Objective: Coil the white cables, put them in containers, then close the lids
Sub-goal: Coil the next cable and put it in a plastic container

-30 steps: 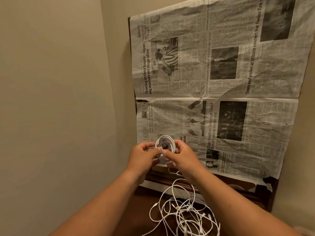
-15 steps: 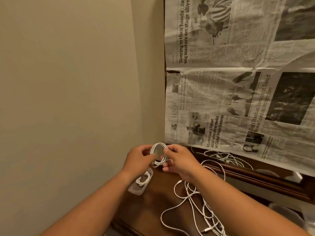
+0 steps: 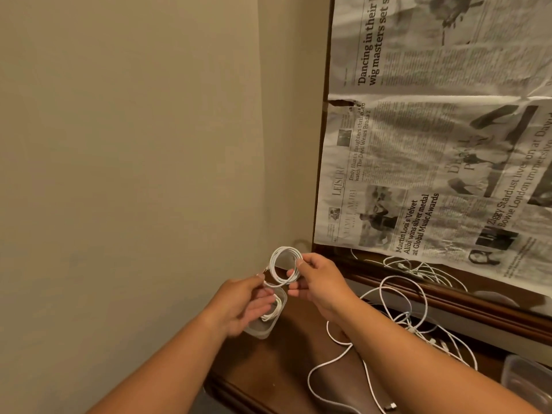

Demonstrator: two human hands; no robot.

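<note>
Head view: right hand (image 3: pixel 316 282) pinches the upright coil (image 3: pixel 285 265), left hand (image 3: pixel 242 306) pinches its tail, and the lidless container (image 3: pixel 257 333) sits just below both.

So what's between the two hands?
In the head view, the coil of white cable sits between the left hand and the right hand; both pinch it.

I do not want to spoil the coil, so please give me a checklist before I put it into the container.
1. Coil tidy: ok, the coiled cable forms a round ring, pinched by the right hand.
2. Loose end secured: cannot tell; the left hand pinches the ring's lower edge.
3. Small container open: ok, nothing covers it.
4. Small container free: not ok, another coil already lies inside.
5. Its lid nearby: cannot tell.
</note>
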